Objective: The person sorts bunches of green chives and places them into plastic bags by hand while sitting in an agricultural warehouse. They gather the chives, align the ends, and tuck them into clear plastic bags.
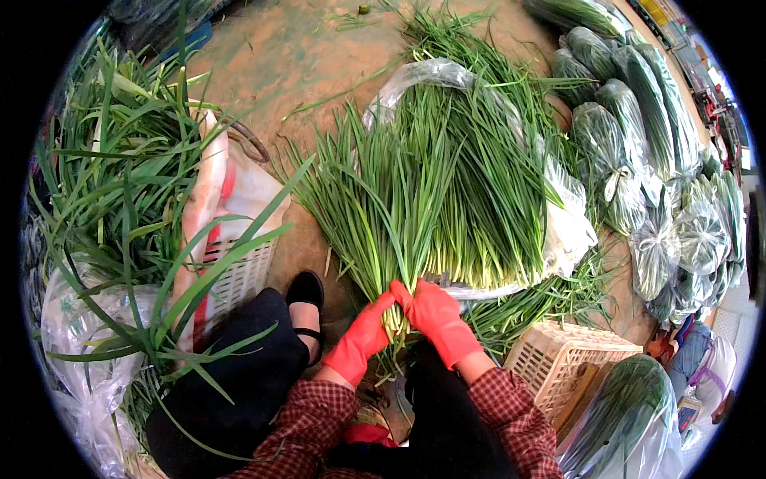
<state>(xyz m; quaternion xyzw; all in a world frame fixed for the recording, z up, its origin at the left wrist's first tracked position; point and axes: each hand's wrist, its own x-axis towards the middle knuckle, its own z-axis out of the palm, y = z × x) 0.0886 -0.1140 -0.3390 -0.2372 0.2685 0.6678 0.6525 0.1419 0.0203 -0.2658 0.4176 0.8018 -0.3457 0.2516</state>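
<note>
Both of my hands wear red rubber gloves and meet at the pale stem end of a bunch of garlic chives (371, 215). My left hand (363, 339) is closed around the stems from the left. From the right, my right hand (435, 319) grips the same stems, its thumb close to the left one. The bunch's green leaves fan out away from me. Beside it on the right, a thick layer of garlic chives (487, 191) lies with its pale ends toward me on a clear plastic sheet (566, 239).
A slatted basket (247, 263) with a white-and-red cloth, heaped with long green leaves (120, 176), stands at left. Clear plastic (88, 343) hangs below. Bagged green bundles (630, 136) line the right. Nearer are a cream crate (550, 359), another bagged bundle (626, 411) and a person (702, 359).
</note>
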